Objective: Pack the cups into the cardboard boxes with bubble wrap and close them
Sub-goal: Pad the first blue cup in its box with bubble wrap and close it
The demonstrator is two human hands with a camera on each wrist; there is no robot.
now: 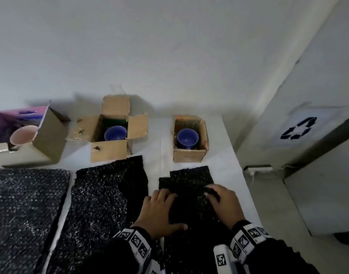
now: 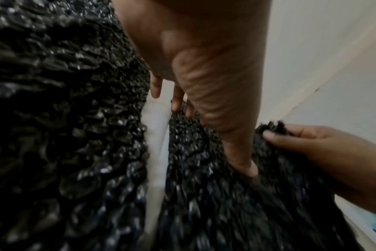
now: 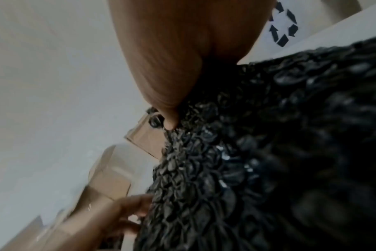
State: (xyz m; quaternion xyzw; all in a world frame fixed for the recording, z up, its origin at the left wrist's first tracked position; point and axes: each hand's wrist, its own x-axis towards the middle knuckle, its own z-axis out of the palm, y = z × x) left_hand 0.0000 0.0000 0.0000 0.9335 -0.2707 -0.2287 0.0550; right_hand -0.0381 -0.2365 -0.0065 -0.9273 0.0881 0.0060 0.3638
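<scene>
Three open cardboard boxes stand at the back of the white table. The right box (image 1: 189, 156) and the middle box (image 1: 108, 151) each hold a blue cup (image 1: 187, 138) (image 1: 115, 133); the left box (image 1: 49, 135) holds a pink cup (image 1: 23, 135). A black bubble wrap sheet (image 1: 189, 180) lies in front of the right box. My left hand (image 1: 159, 210) presses on its left part, thumb flat (image 2: 243, 166). My right hand (image 1: 223, 202) pinches a raised fold of the same sheet (image 2: 204, 195) at its right edge.
Two more black bubble wrap sheets lie to the left, one in the middle (image 1: 102, 194) and one at far left (image 1: 25, 204). The table ends just right of my right hand. Beyond it stand a white bin with a recycling mark (image 1: 300, 131) and a power strip (image 1: 258, 169).
</scene>
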